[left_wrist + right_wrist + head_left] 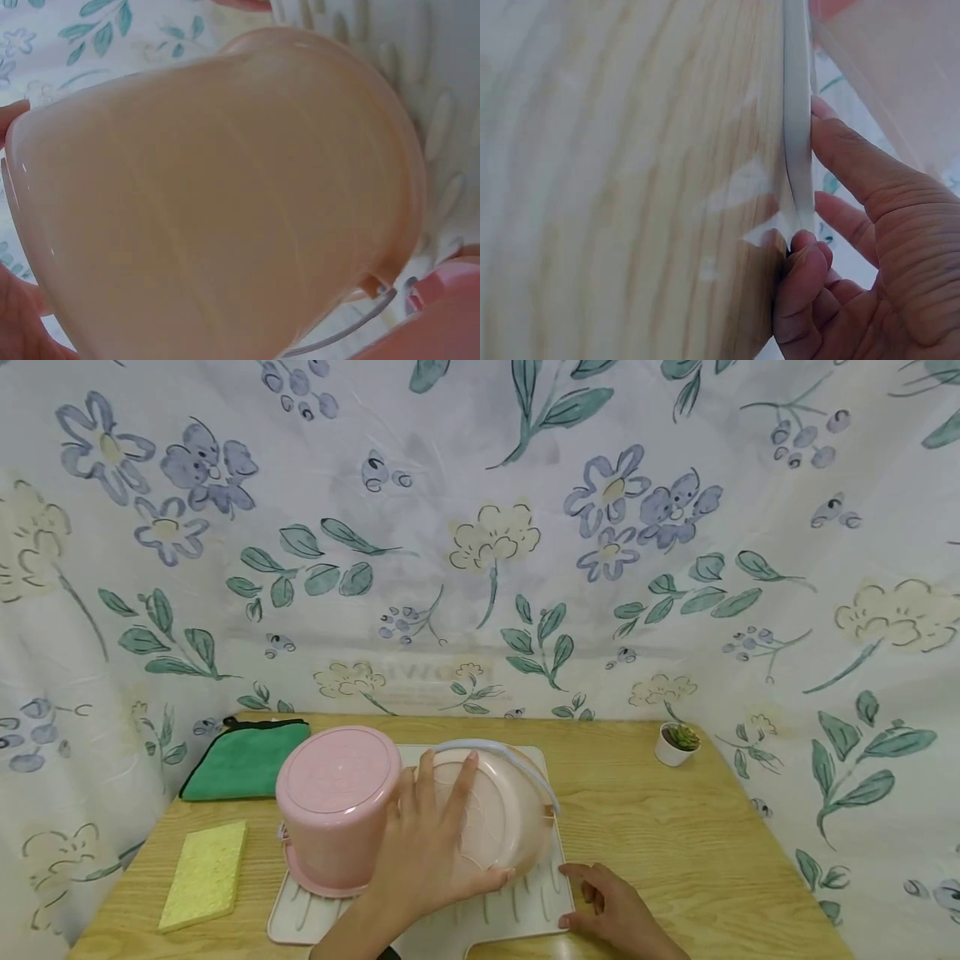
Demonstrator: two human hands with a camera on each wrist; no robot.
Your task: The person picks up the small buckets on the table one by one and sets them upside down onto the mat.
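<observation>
A pale peach bucket [517,827] sits base-up on a white ribbed drying mat [300,922], its thin light handle [536,774] around the far side. My left hand [420,843] grips it by the base, fingers spread over the bottom and thumb reaching along the near edge. In the left wrist view, the bucket wall [225,187] fills the middle and its rim lies close over the mat. A pink bucket [337,827] stands upside down just left. My right hand [611,910] holds the mat's right edge [799,112] with thumb and fingertips, its other fingers curled.
A yellow sponge [204,877] lies left of the mat, with a green cloth pouch [243,764] behind it. At the back right of the wooden table [675,843] stands a small potted succulent [677,745]. A floral curtain [480,585] hangs around the table.
</observation>
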